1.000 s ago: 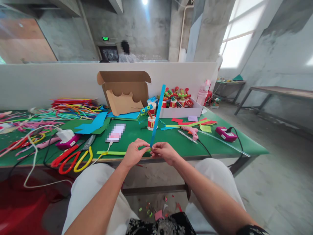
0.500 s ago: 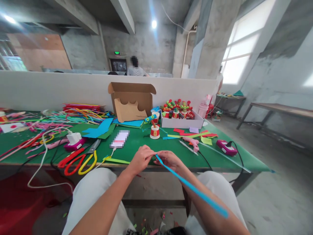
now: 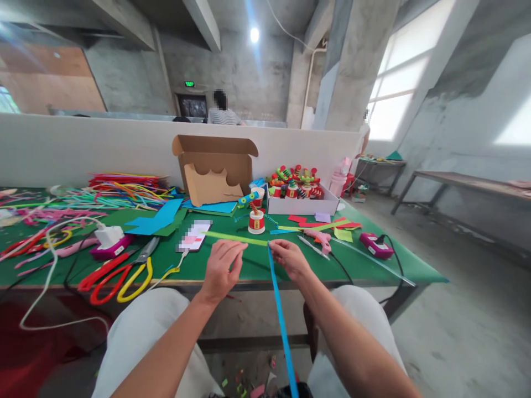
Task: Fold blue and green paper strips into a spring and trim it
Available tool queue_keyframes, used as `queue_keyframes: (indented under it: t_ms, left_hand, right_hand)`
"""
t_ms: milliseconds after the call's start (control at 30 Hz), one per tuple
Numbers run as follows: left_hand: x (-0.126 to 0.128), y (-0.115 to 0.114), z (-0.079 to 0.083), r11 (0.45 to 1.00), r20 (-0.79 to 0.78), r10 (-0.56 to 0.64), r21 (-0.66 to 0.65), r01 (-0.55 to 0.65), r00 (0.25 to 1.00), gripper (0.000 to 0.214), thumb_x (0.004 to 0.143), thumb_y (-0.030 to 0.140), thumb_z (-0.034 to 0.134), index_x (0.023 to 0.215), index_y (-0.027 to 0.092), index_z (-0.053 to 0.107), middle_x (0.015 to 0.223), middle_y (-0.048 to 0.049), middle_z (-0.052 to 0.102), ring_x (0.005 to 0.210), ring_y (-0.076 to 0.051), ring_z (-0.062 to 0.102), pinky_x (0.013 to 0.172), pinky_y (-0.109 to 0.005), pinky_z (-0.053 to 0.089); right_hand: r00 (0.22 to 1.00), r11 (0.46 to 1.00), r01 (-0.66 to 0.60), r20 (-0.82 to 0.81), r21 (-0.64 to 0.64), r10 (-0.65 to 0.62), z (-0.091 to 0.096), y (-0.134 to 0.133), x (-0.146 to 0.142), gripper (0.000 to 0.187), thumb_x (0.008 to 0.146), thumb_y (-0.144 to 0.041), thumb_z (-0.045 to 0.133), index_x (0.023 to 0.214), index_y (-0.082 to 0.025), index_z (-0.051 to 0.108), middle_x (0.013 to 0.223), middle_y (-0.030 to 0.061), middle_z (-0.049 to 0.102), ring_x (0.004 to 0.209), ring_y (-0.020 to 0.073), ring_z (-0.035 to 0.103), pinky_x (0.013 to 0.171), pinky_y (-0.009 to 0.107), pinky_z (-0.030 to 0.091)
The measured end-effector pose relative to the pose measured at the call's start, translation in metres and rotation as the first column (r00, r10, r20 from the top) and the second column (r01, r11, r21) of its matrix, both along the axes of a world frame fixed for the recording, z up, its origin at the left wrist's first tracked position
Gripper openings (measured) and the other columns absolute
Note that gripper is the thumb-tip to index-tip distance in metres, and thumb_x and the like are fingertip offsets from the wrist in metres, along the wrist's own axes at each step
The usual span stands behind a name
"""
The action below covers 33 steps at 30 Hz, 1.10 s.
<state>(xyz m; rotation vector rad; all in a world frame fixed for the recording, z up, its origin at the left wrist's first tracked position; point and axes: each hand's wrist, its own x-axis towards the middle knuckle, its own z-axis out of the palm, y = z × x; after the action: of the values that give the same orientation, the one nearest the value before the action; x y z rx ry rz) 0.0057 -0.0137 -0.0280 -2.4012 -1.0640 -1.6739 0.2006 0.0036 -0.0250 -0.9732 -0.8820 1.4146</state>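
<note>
My right hand [image 3: 290, 258] is closed in a pinch where a thin blue paper strip [image 3: 279, 301] meets a light green paper strip [image 3: 256, 241]. The blue strip hangs down toward my lap; the green one reaches left, passing behind the fingertips of my left hand [image 3: 223, 266]. That left hand has its fingers stretched out and its thumb apart, near the green strip; whether they touch is unclear. Beyond both hands stands a small red and white paper cup figure [image 3: 256, 222] with a coiled spring and a blue-green top.
Left lie large scissors [image 3: 135, 271], a phone [image 3: 194, 235], a purple socket block [image 3: 110, 246] and bundled paper strips [image 3: 128, 190]. Right are a pink glue gun [image 3: 321, 239] and another purple socket block [image 3: 375, 246]. Behind stand a cardboard box [image 3: 215, 155] and a white tray [image 3: 302, 207] of figures.
My left hand has moved left, away from my right hand, and its fingers have loosened. The green strip now stretches between them. The blue strip has swung from the right to hang downward.
</note>
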Motion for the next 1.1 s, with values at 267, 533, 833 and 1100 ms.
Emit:
queue_keyframes:
  t_ms: [267,533,833,1100]
  left_hand:
    - [-0.004,0.006,-0.004,0.887,0.113,0.025,-0.462,0.030,0.993,0.027,0.087,0.037,0.048,0.091,0.022,0.070,0.082,-0.0045,0.073,0.075,-0.019,0.065,0.069,-0.028,0.050]
    - [0.001,-0.001,0.007,0.735,0.103,-0.188,-0.645,0.209,0.977,0.036,0.082,0.049,0.052,0.075,0.020,0.073,0.075,-0.0027,0.072,0.073,-0.020,0.061,0.069,-0.028,0.046]
    - [0.008,-0.004,0.004,0.702,0.231,-0.131,-0.665,0.255,0.964,0.020,0.075,0.039,0.064,0.071,0.019,0.065,0.066,0.0001,0.067,0.064,-0.015,0.058,0.063,-0.025,0.043]
    - [0.011,-0.010,0.009,0.786,0.329,-0.098,-0.553,0.276,0.939,0.017,0.079,0.035,0.061,0.074,0.019,0.064,0.066,0.0012,0.066,0.061,-0.013,0.059,0.060,-0.023,0.046]
  right_hand:
    - [0.972,0.990,0.139,-0.187,-0.019,-0.140,0.005,0.013,0.022,0.028,0.056,-0.027,0.087,0.063,-0.017,0.062,0.054,-0.0040,0.057,0.050,0.0077,0.055,0.054,0.020,0.053]
    - [0.998,0.983,0.019,0.053,0.182,-0.029,0.003,-0.017,-0.020,0.033,0.055,-0.042,0.084,0.066,-0.019,0.062,0.060,-0.0027,0.063,0.058,0.0123,0.062,0.066,0.028,0.055]
    - [0.994,0.980,0.037,0.097,0.197,-0.057,-0.004,-0.025,-0.036,0.030,0.057,-0.043,0.081,0.064,-0.020,0.064,0.060,-0.0024,0.063,0.059,0.0134,0.059,0.066,0.029,0.051]
    - [0.996,0.977,-0.051,0.076,0.209,0.036,-0.001,-0.033,-0.036,0.029,0.057,-0.042,0.082,0.069,-0.020,0.066,0.060,-0.0033,0.064,0.056,0.0121,0.058,0.062,0.027,0.052]
